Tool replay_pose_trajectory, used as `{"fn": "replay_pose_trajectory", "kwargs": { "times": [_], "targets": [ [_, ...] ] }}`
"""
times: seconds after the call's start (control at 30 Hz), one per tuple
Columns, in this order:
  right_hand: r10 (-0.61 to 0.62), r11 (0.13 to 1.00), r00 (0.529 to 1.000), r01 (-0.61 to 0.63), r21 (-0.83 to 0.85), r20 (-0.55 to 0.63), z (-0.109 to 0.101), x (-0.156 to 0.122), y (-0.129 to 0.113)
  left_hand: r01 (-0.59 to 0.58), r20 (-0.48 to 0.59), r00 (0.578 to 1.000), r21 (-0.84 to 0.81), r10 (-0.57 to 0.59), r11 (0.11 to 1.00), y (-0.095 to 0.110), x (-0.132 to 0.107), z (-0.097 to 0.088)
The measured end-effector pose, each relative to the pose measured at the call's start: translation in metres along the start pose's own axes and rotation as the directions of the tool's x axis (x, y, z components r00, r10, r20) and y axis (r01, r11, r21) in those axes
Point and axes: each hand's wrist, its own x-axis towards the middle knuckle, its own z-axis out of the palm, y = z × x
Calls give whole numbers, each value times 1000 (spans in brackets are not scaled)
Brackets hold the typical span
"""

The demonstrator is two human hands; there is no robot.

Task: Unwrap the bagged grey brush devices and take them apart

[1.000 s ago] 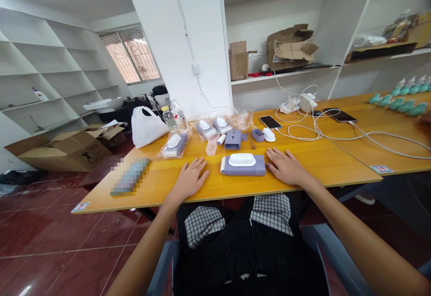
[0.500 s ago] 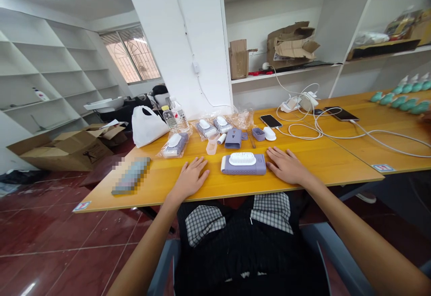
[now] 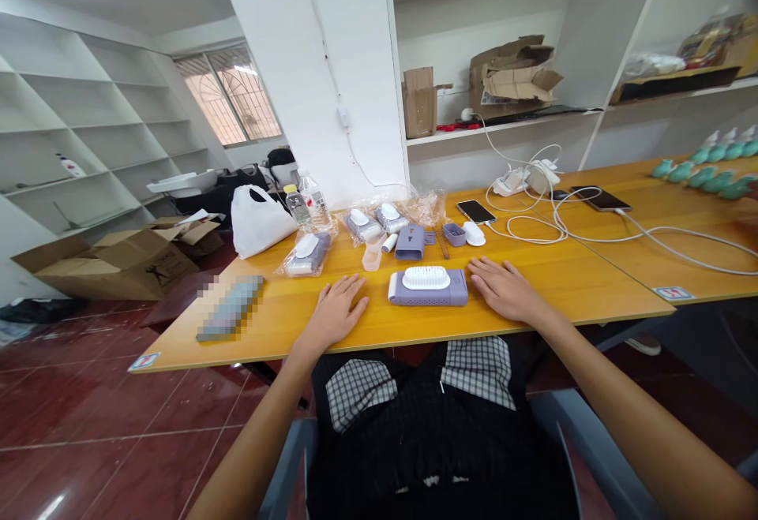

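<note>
Front and centre on the yellow wood tabletop (image 3: 592, 291), a lavender case with a white bristled brush top (image 3: 427, 287) sits flat between both hands! The left hand (image 3: 339, 313) lies palm-down just beside one end, fingers (image 3: 355, 287) spread and released. The right hand (image 3: 503, 291) mirrors it at the other end, its fingers (image 3: 491, 267) gripping nothing. Just behind: a clear measuring cup (image 3: 372, 258), a lavender holder (image 3: 410, 241), plastic-wrapped packs (image 3: 308, 253), and further right, a black smartphone (image 3: 476, 211).
</note>
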Motion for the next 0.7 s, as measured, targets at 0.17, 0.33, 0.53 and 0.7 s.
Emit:
{"fn": "replay_pose_trajectory", "kwargs": {
  "times": [0.17,0.33,0.53,0.7],
  "targets": [
    [58,991,998,-59,122,13,-6,2,-3,-85,-84,993,-51,80,995,9,-1,-6],
    [25,968,992,-55,243,126,-22,18,-12,-180,-67,983,-211,169,961,30,12,-13],
    [-122,948,983,74,311,136,-25,30,-29,-139,32,984,-470,174,872,43,37,-11],
    [-161,961,984,139,240,75,-14,23,-34,-152,15,984,-438,176,886,40,37,0]
  ]
}}
